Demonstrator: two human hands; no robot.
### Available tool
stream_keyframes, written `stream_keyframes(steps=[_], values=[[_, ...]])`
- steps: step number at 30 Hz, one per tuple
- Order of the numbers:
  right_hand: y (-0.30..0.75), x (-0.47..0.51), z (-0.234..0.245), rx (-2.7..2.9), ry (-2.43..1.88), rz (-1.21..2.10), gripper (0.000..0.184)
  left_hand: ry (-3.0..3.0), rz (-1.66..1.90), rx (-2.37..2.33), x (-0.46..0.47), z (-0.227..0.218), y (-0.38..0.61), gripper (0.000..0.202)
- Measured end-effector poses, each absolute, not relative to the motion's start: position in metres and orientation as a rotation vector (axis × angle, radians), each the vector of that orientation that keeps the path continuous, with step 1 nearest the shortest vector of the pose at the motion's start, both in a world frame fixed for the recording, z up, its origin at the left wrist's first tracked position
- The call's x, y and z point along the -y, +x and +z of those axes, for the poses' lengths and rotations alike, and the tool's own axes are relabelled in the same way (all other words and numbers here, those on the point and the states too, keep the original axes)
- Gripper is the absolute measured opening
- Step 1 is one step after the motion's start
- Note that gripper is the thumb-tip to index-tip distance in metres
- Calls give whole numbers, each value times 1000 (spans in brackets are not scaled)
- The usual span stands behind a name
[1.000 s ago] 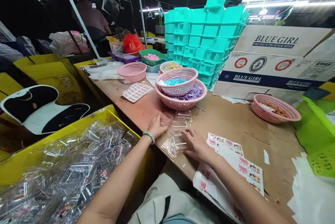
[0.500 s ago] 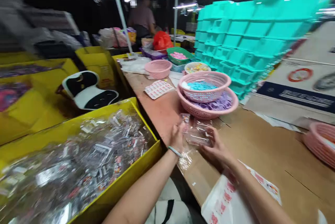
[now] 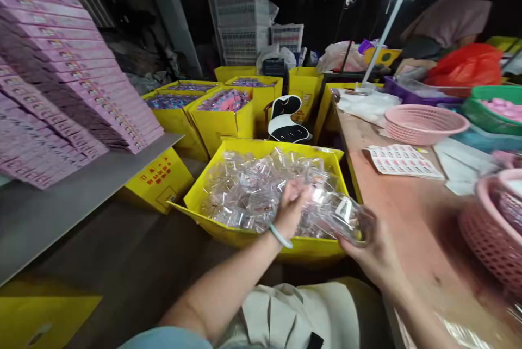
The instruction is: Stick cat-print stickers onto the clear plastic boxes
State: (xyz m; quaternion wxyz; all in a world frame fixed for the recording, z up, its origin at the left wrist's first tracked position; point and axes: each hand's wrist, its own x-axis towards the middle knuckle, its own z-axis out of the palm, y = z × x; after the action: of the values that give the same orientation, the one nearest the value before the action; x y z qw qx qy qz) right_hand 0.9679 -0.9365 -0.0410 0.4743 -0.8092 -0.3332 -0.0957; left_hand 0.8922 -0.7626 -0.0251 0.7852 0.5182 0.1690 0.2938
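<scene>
My right hand (image 3: 375, 248) is wrapped round the end of a clear plastic box (image 3: 340, 213), held tilted over the near right corner of a yellow carton (image 3: 261, 236). Smeared by motion, my left hand (image 3: 294, 202) wears a pale bangle and is closed at the box's far left end, against clear plastic. Whether the plastic at its fingertips is the same box or a second one, I cannot tell. Many similar clear plastic packages (image 3: 253, 188) with small printed parts fill the carton below.
To the right is a worktable (image 3: 391, 202) with a sticker sheet (image 3: 403, 161), a pink basket (image 3: 424, 123) and a green basket (image 3: 493, 107). Stacked pink boxes (image 3: 81, 66) stand on a grey shelf (image 3: 98, 191) at left. Beyond the carton is a black-and-white chair (image 3: 287, 120); a person (image 3: 452, 17) is behind.
The view has swung left from the worktable to the yellow carton. Both hands have moved off the tabletop to above the carton, with the clear plastic box still in my right hand.
</scene>
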Motion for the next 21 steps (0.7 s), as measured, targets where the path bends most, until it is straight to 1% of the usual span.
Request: stream_keyframes(steps=[2, 3, 6, 8, 10, 15, 17, 21], values=[[960, 866, -38, 904, -2001, -116, 70, 1379, 759, -528, 691, -28, 870, 45], [957, 833, -35, 925, -2007, -88, 71, 1553, 814, -649, 656, -29, 863, 48], [957, 744, -26, 923, -2020, -60, 72, 1731, 895, -810, 558, -28, 862, 61], [964, 694, -18, 943, -2081, -58, 73, 1833, 885, -854, 504, -24, 875, 66], [975, 651, -9, 989, -2162, -72, 72, 1936, 820, -887, 464, -21, 891, 64], [1000, 571, 3, 1025, -2308, -60, 68, 2084, 590, -1008, 411, -29, 920, 37], [1007, 552, 1, 1004, -2365, -27, 67, 2111, 530, -1065, 402, -36, 923, 34], [1011, 534, -11, 968, -2439, 41, 68, 2161, 453, -1155, 391, -47, 924, 36]])
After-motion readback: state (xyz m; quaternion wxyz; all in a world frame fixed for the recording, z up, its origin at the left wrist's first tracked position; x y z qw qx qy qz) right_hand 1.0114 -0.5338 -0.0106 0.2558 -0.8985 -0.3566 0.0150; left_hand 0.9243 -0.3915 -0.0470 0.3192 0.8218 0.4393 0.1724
